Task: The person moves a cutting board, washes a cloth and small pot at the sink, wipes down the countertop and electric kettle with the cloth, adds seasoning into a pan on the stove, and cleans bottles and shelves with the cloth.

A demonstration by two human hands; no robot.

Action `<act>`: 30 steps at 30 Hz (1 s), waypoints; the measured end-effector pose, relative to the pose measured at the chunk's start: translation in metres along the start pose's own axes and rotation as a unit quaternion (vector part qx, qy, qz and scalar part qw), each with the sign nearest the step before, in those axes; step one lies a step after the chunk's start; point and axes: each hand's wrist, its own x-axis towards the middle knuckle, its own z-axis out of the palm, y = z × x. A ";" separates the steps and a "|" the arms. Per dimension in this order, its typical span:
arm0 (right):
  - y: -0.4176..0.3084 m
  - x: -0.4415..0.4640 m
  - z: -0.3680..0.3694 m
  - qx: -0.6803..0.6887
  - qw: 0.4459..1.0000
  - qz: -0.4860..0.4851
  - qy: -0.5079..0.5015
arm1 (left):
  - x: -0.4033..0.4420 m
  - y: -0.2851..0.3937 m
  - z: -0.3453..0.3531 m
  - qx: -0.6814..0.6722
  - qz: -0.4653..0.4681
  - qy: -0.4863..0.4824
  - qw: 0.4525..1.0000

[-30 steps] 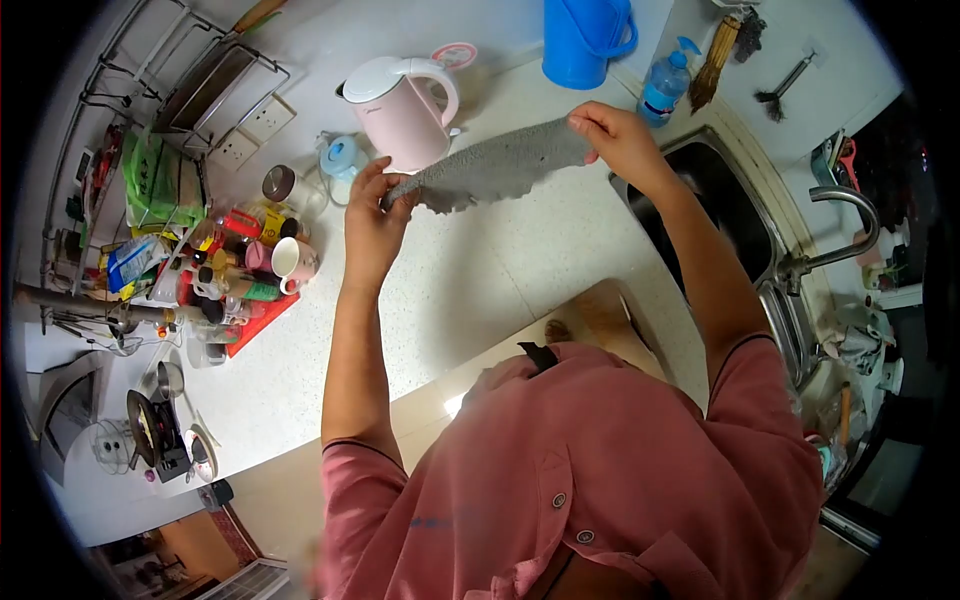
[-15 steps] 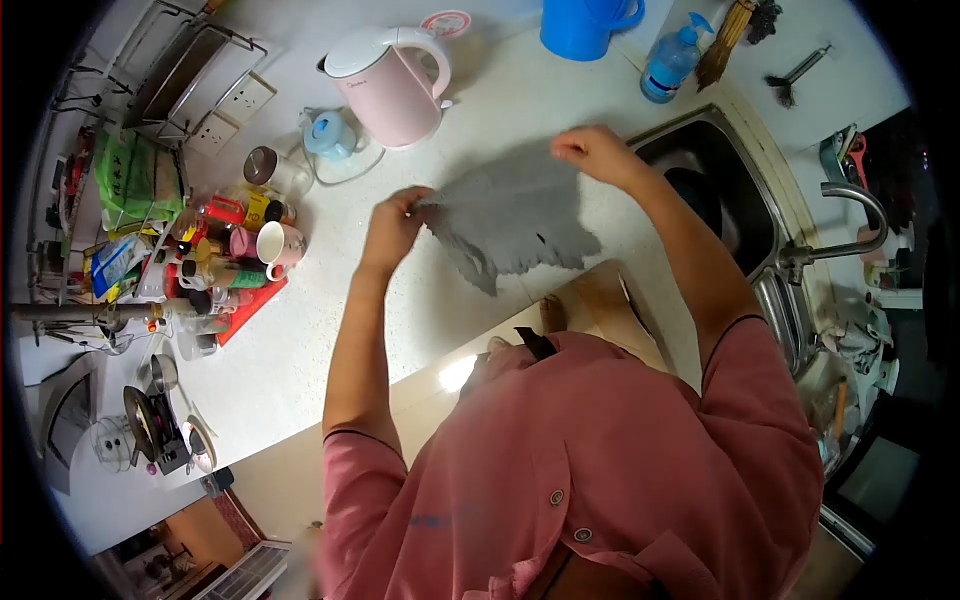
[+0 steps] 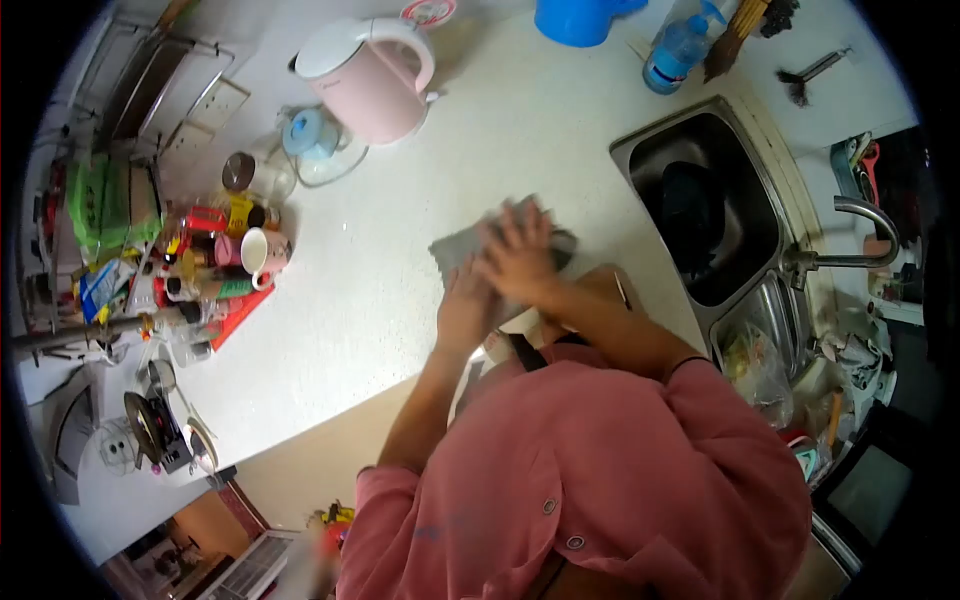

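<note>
A grey cloth [image 3: 458, 243] lies bunched into a smaller patch near the counter's front edge. My right hand [image 3: 520, 262] rests on it with the fingers spread, slightly smeared by motion. Beside it and partly overlapped by it, my left hand [image 3: 468, 300] lies on the cloth's near left part, fingers stretched forward. Some of the left fingers are hidden under the right hand.
On the white counter [image 3: 350, 270] stand a pink kettle [image 3: 375, 95], a mug [image 3: 265, 252] and several jars at left. A sink [image 3: 655, 135] with a tap [image 3: 868, 212] is at right. A soap bottle [image 3: 677, 58] and blue jug [image 3: 577, 22] stand behind.
The cloth was spread out, its left corner held by my left hand, my right hand raised. Now it is bunched nearer my body, and both hands have come together on it.
</note>
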 end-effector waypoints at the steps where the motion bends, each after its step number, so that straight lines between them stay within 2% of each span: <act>1: -0.017 0.005 0.007 0.009 0.999 -0.030 0.006 | -0.001 0.007 -0.005 -0.130 -0.103 -0.003 0.986; 2: -0.029 0.009 0.010 0.027 0.998 -0.053 -0.015 | -0.007 0.010 -0.015 -0.157 -0.129 0.030 0.979; 4: -0.034 0.010 0.013 0.066 0.995 -0.075 -0.011 | -0.011 0.007 -0.027 -0.108 -0.134 0.117 0.978; 5: -0.031 0.011 0.014 0.061 0.994 -0.087 -0.013 | -0.019 0.005 -0.020 -0.119 -0.233 0.117 0.958; 6: -0.025 0.011 0.009 0.018 0.993 -0.117 -0.014 | -0.018 0.004 -0.023 -0.106 -0.214 0.090 0.967; 9: 0.014 0.025 -0.001 0.018 0.993 -0.113 0.022 | 0.007 -0.005 -0.016 -0.142 -0.108 0.067 0.982; 11: 0.062 0.041 -0.018 -0.038 0.992 -0.114 0.036 | 0.034 0.003 -0.013 -0.109 -0.048 0.030 0.992; 13: 0.126 0.066 -0.022 -0.114 0.990 -0.065 0.052 | 0.054 0.012 -0.014 -0.139 -0.078 -0.003 0.987; 14: 0.155 0.082 -0.038 -0.153 0.988 -0.011 0.025 | 0.060 0.010 -0.011 -0.144 -0.083 -0.006 0.986; 16: 0.216 0.112 -0.059 -0.199 0.975 0.048 0.085 | 0.065 0.007 -0.005 -0.153 -0.096 -0.011 0.984; 19: 0.261 0.151 -0.074 -0.175 0.965 0.175 0.085 | 0.071 0.008 -0.018 -0.159 -0.108 -0.009 0.981; 22: 0.251 0.173 -0.036 -0.162 0.946 0.279 0.011 | 0.070 -0.004 -0.017 -0.158 -0.146 -0.004 0.976; 25: 0.219 0.198 -0.027 -0.166 0.944 0.282 0.045 | 0.078 -0.021 -0.020 -0.164 -0.197 -0.021 0.966; 29: 0.191 0.263 -0.017 -0.118 0.970 0.212 -0.012 | 0.123 -0.037 -0.031 -0.143 -0.138 0.033 0.980; 30: 0.183 0.275 -0.009 -0.094 0.981 0.171 0.004 | 0.138 -0.040 -0.032 -0.139 -0.129 0.043 0.981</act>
